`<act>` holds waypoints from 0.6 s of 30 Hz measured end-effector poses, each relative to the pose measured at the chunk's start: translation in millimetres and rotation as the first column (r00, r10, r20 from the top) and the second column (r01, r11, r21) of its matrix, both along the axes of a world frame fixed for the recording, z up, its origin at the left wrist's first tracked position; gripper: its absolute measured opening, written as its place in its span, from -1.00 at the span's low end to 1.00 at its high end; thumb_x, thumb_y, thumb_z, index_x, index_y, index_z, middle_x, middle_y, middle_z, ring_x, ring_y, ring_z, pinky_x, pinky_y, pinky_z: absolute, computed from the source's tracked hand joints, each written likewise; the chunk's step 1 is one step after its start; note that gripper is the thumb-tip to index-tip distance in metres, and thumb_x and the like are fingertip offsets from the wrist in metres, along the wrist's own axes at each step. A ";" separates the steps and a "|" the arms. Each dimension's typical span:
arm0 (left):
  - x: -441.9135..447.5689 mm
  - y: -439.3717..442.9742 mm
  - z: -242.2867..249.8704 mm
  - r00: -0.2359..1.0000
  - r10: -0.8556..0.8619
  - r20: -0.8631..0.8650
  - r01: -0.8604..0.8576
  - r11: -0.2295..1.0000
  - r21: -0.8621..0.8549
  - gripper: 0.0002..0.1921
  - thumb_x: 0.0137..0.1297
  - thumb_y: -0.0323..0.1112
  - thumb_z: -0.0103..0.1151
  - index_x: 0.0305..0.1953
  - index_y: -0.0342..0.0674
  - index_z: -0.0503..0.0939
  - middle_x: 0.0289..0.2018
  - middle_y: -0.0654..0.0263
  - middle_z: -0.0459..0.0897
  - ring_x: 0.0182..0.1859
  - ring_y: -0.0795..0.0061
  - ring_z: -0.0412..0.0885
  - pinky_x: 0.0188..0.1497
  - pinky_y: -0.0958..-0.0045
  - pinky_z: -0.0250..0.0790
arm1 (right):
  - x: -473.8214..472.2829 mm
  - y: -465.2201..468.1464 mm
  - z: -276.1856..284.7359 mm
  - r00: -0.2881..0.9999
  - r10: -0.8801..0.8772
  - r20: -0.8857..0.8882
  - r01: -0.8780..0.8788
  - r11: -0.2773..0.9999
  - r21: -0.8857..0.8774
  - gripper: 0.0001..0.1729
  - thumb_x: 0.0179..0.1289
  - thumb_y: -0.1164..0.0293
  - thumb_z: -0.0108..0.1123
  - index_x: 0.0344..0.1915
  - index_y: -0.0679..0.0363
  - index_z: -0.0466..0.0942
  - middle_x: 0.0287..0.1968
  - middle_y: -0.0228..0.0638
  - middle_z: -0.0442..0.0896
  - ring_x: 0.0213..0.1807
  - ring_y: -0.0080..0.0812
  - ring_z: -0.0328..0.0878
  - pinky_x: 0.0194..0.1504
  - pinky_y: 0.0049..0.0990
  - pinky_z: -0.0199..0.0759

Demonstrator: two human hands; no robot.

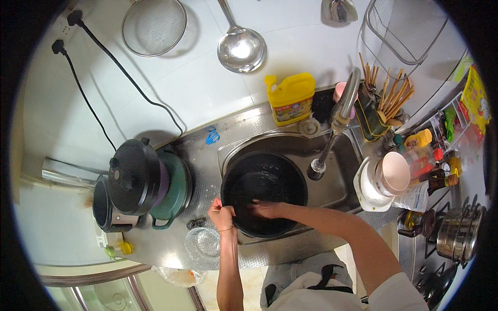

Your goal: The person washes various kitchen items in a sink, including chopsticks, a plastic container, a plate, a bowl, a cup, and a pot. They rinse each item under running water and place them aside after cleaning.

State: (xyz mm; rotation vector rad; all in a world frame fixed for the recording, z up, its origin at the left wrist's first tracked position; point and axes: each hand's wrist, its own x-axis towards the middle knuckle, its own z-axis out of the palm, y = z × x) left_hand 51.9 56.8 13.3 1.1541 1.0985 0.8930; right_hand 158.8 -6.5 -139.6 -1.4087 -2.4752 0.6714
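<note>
A round black pan with a wet sheen inside sits over the left part of the stainless steel sink. My left hand grips its rim at the near left, fingers curled and thumb over the edge. Inside the pan, my right hand reaches down to the inner surface, palm side hidden and fingertips blurred. Whether anything lies under those fingers cannot be seen. Just right of the pan hangs the spray head of the faucet, with no water visible from it.
Left stand a green pot, a black lid and a cooker. Blue scissors and a yellow jug are behind; stacked bowls, bottles and a steel pot stand right. A clear plastic bag lies near my left wrist.
</note>
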 end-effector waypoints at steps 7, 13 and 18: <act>-2.6 -8.2 3.8 0.998 -0.063 0.003 0.063 0.998 0.004 -0.74 -0.40 -0.74 -0.24 -0.77 -0.13 0.13 -0.78 0.53 0.18 -0.73 0.76 0.08 -0.75 0.68 -0.11 | 48.7 7.6 4.7 0.835 -0.417 0.359 0.432 0.901 0.041 -0.64 0.05 0.54 -0.20 -0.09 0.26 0.33 -0.01 -0.09 0.25 0.10 -0.10 0.07 0.12 -0.29 0.02; 8.9 -6.9 3.1 0.992 -0.122 0.035 0.123 0.992 -0.031 -0.76 -0.38 -0.74 -0.25 -0.76 -0.14 0.15 -0.78 0.50 0.18 -0.75 0.73 0.10 -0.75 0.68 -0.08 | 18.8 59.9 13.1 0.663 -0.640 -0.388 0.709 0.704 0.051 -0.66 0.06 0.45 -0.21 -0.13 0.30 0.31 -0.09 -0.06 0.25 -0.02 -0.08 0.19 0.05 -0.30 0.08; -1.1 6.4 6.7 0.997 -0.062 -0.048 0.066 0.994 0.084 -0.76 -0.35 -0.73 -0.28 -0.74 -0.12 0.15 -0.78 0.50 0.19 -0.76 0.73 0.10 -0.76 0.70 -0.09 | -39.4 33.7 91.8 0.525 -0.714 -0.464 0.405 0.688 -0.602 -0.69 0.04 0.42 -0.21 -0.20 0.30 0.33 -0.16 -0.16 0.41 -0.11 -0.37 0.30 -0.06 -0.43 0.16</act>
